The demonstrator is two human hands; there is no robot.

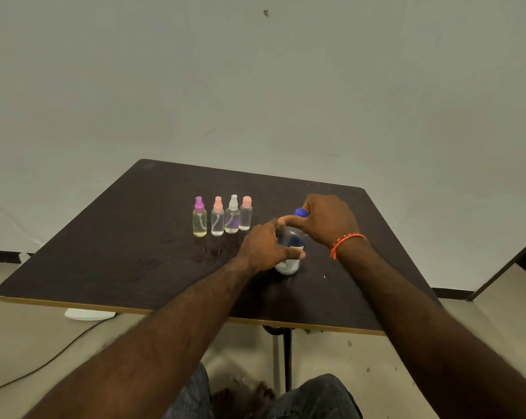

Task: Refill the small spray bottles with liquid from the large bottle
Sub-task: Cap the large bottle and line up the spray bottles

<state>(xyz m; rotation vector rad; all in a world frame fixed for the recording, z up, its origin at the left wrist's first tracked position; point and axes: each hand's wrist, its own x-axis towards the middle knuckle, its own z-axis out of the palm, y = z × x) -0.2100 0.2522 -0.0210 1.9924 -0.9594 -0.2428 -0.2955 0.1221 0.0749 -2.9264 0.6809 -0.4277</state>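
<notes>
Large bottle (289,249) stands upright on table (134,237), right of centre. Left hand (266,247) wrapped around its clear body; right hand (328,220) closed over the blue cap (300,212). 4 small spray bottles (222,217) in a row toward the far edge, all capped, apart from the hands. Bottle likely smooth, thin-walled, partly full: grip mid-body, squeeze lightly, twist at cap.

Large clear bottle (289,249) upright, blue cap (300,212) on — four small spray bottles (222,216) in row beside.
</notes>
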